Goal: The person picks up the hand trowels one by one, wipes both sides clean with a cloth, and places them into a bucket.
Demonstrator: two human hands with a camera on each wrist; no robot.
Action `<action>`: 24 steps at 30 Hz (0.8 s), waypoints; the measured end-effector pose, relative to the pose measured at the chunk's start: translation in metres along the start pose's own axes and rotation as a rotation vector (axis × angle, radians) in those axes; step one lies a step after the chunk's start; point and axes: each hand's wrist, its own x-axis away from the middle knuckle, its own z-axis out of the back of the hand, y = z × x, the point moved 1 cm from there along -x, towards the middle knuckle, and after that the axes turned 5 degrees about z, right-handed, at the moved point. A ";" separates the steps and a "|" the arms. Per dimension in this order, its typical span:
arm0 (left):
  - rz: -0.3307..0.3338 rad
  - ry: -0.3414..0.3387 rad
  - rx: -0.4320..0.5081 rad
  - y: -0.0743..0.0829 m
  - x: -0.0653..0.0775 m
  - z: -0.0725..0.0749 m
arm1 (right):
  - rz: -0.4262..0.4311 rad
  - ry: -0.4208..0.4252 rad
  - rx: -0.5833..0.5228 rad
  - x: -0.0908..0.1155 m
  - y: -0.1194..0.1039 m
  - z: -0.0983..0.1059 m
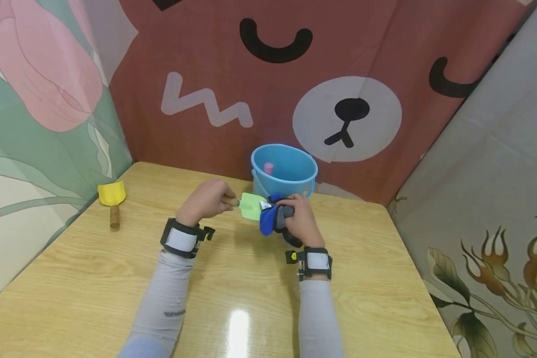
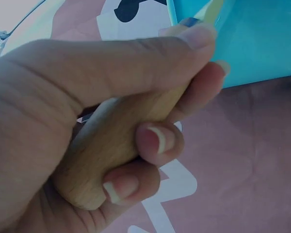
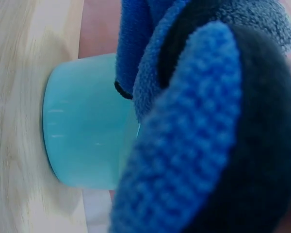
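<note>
By its wooden handle (image 2: 121, 131), my left hand (image 1: 208, 200) grips a small shovel with a light green blade (image 1: 251, 206). My right hand (image 1: 302, 219) holds a bunched blue and dark grey cloth (image 3: 184, 131), fuzzy in texture, up against the blade's far end. Part of the blade is hidden by the cloth. Both hands are above the table, just in front of a light blue bucket (image 1: 261, 185). A pink thing (image 1: 268, 168) shows inside the bucket; its kind is unclear.
A yellow shovel (image 1: 112, 194) with a wooden handle lies at the table's left edge. The wooden table (image 1: 367, 278) meets a hanging cloth with a bear face (image 1: 197, 144) behind the bucket. Flowered cloths hang at both sides.
</note>
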 end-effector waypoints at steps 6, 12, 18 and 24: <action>0.019 -0.021 0.001 -0.001 0.000 0.001 | 0.037 0.050 -0.021 0.000 -0.001 0.003; 0.013 -0.038 0.014 0.005 0.000 0.001 | 0.080 0.118 -0.017 -0.001 -0.003 0.005; -0.014 -0.045 -0.015 0.011 -0.004 -0.006 | 0.155 0.176 -0.022 -0.003 -0.012 0.003; -0.022 -0.061 -0.013 0.014 -0.006 -0.012 | 0.204 0.154 -0.019 -0.005 -0.022 -0.002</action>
